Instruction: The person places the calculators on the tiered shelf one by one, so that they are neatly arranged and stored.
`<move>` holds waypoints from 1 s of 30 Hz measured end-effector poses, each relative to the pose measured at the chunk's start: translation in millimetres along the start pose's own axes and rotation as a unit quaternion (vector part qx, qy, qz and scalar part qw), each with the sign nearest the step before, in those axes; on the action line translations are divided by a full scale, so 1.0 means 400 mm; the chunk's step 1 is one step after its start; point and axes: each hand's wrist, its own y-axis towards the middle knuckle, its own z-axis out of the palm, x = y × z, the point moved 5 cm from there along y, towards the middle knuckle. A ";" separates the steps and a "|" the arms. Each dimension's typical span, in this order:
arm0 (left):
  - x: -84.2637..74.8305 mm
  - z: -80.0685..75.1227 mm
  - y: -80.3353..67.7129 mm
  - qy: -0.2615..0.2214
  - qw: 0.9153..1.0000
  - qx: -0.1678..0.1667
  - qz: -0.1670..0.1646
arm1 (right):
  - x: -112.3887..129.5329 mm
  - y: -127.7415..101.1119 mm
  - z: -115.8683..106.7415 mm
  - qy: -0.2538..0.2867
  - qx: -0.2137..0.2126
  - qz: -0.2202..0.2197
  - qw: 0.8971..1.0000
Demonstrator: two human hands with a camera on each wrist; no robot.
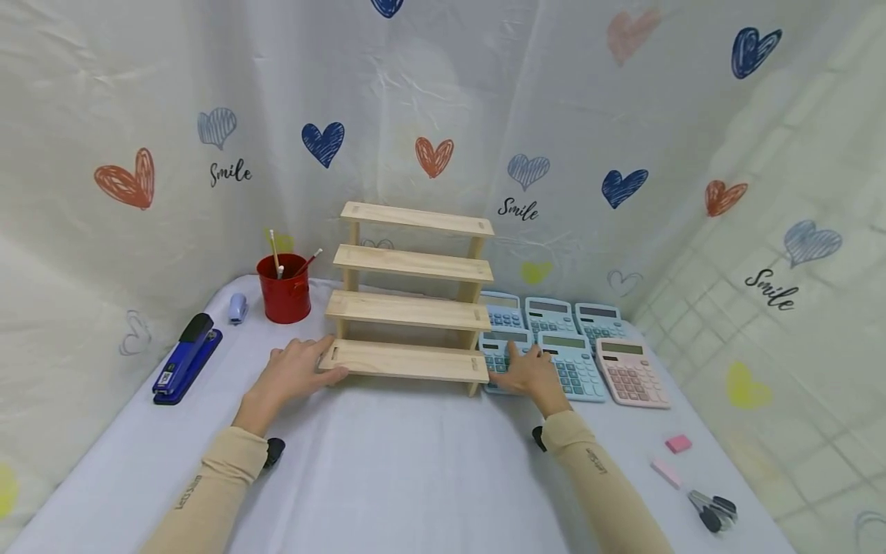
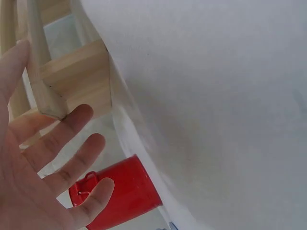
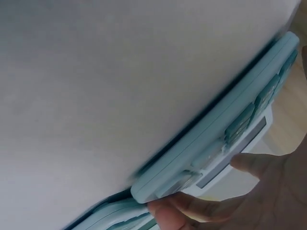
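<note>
Starting at the far left, a blue stapler [image 1: 185, 359] lies well out from the left hand [image 1: 299, 371], with a small pale-blue gadget [image 1: 238, 308] and a red pencil cup [image 1: 284, 288] back beyond the fingertips. That hand lies flat and relaxed, fingers [image 2: 62, 139] spread, their tips against the left end of the bottom step of the wooden stepped shelf [image 1: 410, 296]; it isn't gripping anything.

The right hand [image 1: 531, 375] is on the other side, just off the shelf's right end. Its fingers curl under the edge of the nearest blue calculator [image 1: 504, 357] while the thumb sits on top, so it has hold of that one. The wrist view shows the calculator tipped up off the cloth.

Five more calculators [image 1: 595, 346] sit past the right fingertips, the pink one outermost. Erasers [image 1: 677, 444] and binder clips [image 1: 713, 511] lie nearer the elbow.

My read is that it's the pick-up step, with the left hand steadying the shelf. Next would be lifting the calculator clear of its neighbours and onto a step without nudging the frame.
</note>
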 end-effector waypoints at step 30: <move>0.000 0.015 0.000 -0.016 1.000 0.015 -0.019 | -0.052 -0.001 -0.101 0.101 0.011 -0.011 0.995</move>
